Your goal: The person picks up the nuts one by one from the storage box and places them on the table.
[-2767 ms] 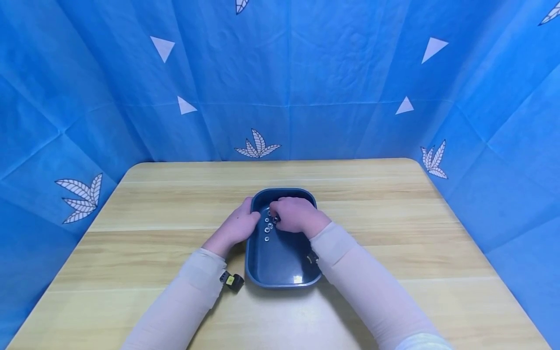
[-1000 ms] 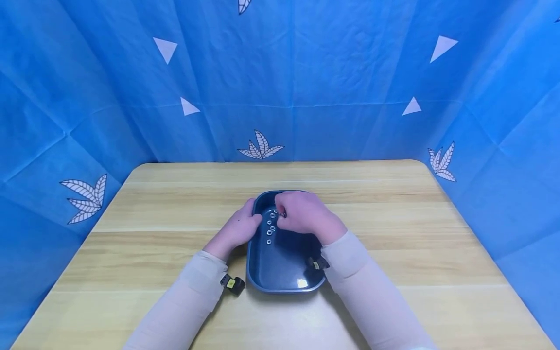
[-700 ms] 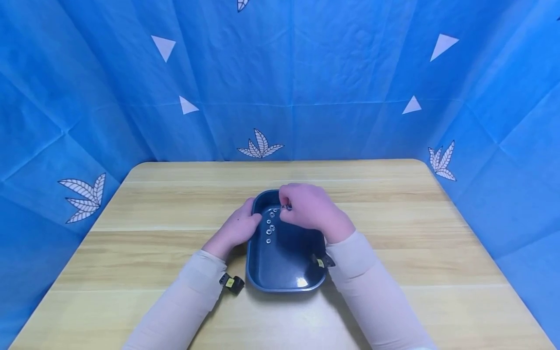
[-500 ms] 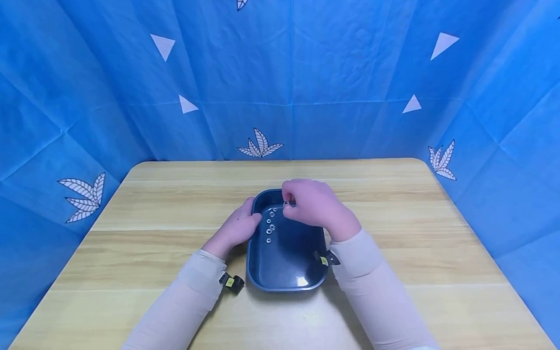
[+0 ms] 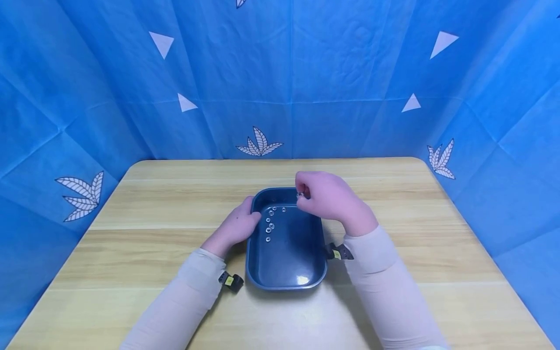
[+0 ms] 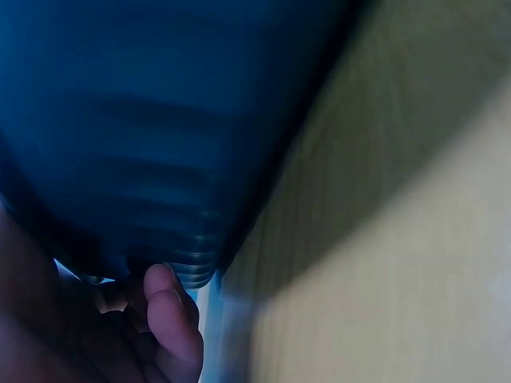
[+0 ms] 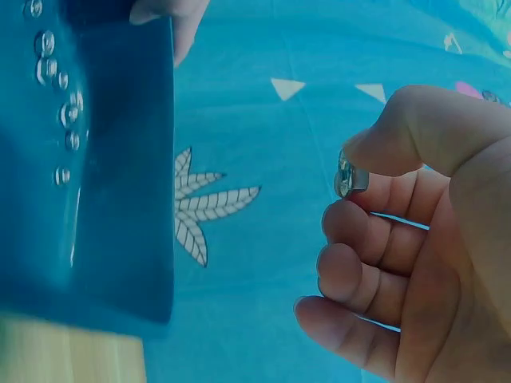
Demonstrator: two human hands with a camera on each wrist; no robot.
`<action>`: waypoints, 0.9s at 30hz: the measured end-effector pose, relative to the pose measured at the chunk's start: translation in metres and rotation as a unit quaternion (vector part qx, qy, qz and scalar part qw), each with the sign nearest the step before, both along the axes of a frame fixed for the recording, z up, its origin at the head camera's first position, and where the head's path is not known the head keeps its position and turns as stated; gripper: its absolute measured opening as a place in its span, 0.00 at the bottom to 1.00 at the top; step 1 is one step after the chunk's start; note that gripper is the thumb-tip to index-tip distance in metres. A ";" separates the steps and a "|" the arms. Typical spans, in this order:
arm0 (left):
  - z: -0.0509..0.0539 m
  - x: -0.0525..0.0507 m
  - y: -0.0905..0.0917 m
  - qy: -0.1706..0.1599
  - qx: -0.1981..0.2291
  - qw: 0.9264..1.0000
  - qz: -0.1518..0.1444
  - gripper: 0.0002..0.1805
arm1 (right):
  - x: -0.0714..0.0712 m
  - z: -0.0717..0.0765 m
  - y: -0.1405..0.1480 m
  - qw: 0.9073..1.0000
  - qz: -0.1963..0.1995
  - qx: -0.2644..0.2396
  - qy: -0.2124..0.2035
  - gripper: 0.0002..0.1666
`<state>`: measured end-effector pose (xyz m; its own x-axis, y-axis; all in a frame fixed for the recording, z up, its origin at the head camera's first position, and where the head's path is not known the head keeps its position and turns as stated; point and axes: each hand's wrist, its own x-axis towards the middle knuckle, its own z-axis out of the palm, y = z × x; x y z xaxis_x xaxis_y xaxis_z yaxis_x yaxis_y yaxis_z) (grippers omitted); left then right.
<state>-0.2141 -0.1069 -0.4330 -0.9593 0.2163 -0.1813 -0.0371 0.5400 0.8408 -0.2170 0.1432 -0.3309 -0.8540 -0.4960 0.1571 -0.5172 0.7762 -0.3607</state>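
A deep dark blue tray (image 5: 288, 262) lies on the table, with several small metal nuts (image 5: 269, 230) scattered on its floor toward the left and far side. My left hand (image 5: 236, 225) grips the tray's left wall, thumb over the rim; its fingertips (image 6: 172, 327) show against the outer wall in the left wrist view. Above the tray's far right corner, my right hand (image 5: 333, 200) pinches a shiny metal nut (image 7: 351, 177) between thumb and index finger. The other right fingers are curled loosely, as the right wrist view shows.
The pale wooden table (image 5: 175, 204) extends around the tray on all sides. A blue curtain (image 5: 332, 68) with white triangles and leaf prints hangs behind it and at both sides. A small black wrist camera (image 5: 234, 282) sits by the left sleeve.
From inside the tray, my right hand has risen and moved right and away, carrying the nut. One more nut on the tray floor is now uncovered. My left hand has kept its grip.
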 end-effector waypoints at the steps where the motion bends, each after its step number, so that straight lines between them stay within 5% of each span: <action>1: 0.000 0.000 0.000 -0.001 0.001 1.000 0.000 0.28 | 0.000 0.000 0.003 1.000 -0.003 -0.002 -0.002 0.03; 27: 0.002 0.003 0.001 -0.007 0.004 1.000 0.005 0.29 | -0.008 -0.018 0.045 0.996 -0.060 -0.055 -0.049 0.06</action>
